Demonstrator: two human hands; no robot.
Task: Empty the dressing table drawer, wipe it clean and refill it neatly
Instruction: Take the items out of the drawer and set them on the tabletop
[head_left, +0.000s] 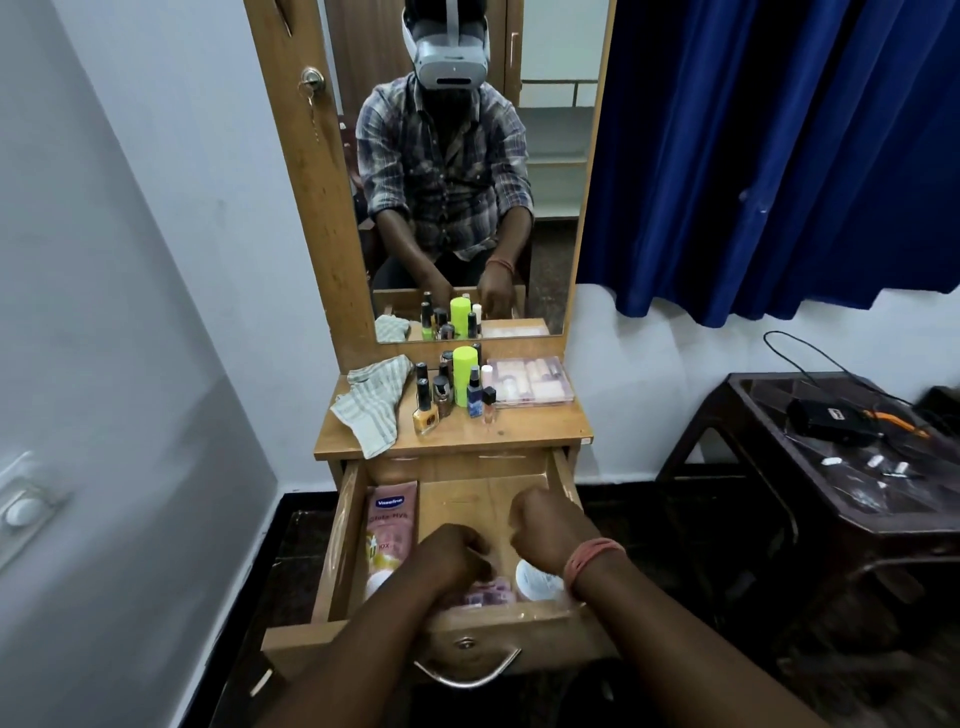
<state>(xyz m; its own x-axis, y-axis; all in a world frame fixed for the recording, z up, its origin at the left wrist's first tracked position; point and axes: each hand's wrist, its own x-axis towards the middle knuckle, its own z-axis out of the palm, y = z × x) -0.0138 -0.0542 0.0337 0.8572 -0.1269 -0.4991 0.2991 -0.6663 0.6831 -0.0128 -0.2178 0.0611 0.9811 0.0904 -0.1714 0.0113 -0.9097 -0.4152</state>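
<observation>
While both hands are hovering inside the open drawer (343, 525), left hand (451, 558) curling over small pink items (485, 592), grip unclear, right hand (545, 525) fisting on nothing, Vaseline tube (390, 525) lying just left of them.

Pink tube (390, 525), lime can (464, 375) (striped cloth (375, 402))

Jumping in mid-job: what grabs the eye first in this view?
The open drawer at the bottom, both hands inside it: left hand over small items near the front, right hand curled. A pink Vaseline tube lies along its left side. A bright green can stands among bottles on the tabletop.
</observation>
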